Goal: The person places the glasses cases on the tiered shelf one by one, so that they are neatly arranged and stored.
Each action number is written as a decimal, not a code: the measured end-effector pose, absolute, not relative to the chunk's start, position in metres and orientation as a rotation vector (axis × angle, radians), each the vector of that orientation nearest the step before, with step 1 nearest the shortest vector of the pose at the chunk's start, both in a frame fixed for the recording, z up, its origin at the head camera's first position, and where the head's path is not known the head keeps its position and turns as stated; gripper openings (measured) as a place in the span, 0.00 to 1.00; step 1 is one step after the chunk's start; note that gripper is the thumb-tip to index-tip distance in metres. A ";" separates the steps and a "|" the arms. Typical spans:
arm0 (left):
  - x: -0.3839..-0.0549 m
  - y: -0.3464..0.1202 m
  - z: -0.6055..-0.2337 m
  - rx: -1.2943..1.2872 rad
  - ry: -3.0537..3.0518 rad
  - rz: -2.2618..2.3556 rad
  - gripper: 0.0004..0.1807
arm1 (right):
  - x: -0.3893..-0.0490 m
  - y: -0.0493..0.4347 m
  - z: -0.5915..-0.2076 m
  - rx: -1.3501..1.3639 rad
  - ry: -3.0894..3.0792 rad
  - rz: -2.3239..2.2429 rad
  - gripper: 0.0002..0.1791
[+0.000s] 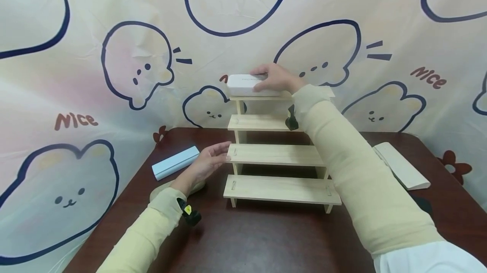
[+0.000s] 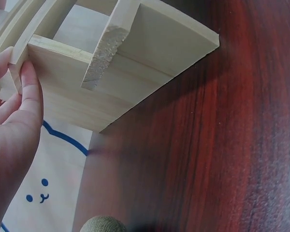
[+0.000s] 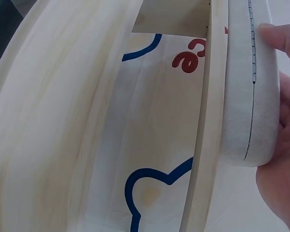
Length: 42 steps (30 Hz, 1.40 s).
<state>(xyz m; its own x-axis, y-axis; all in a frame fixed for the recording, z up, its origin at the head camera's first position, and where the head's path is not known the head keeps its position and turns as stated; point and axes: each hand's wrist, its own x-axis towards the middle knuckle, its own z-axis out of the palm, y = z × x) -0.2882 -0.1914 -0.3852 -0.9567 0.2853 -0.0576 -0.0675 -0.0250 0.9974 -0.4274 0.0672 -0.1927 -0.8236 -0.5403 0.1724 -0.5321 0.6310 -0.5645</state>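
Note:
A stepped wooden shelf [image 1: 281,190] stands on the table, its boards rising toward the back. My left hand [image 1: 203,165] pinches the left end of the second board from the bottom; the left wrist view shows thumb and fingers [image 2: 31,89] on either side of that board end. At the top, my right hand [image 1: 277,78] grips a white glasses case [image 1: 240,83], which lies lengthwise on the uppermost board. Its hinge line faces the camera in the right wrist view, where the case [image 3: 239,111] sits against the board's edge. The palm side is partly hidden.
A light blue case [image 1: 176,162] lies on the dark table [image 1: 262,235] left of the shelf. A beige object [image 1: 160,189] is partly covered by the left wrist. At right lies a white long case [image 1: 403,166], near a dark item [image 1: 422,204]. A patterned curtain [image 1: 236,49] hangs behind.

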 end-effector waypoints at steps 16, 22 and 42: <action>-0.291 -0.193 -0.386 0.231 2.002 2.074 0.32 | -0.431 0.063 -0.194 -0.884 2.789 -0.980 0.34; -0.290 -0.192 -0.384 0.229 2.012 2.063 0.32 | -0.431 0.066 -0.194 -0.872 2.784 -0.967 0.35; -0.289 -0.192 -0.386 0.234 2.015 2.069 0.31 | -0.433 0.078 -0.198 -0.945 2.751 -1.056 0.38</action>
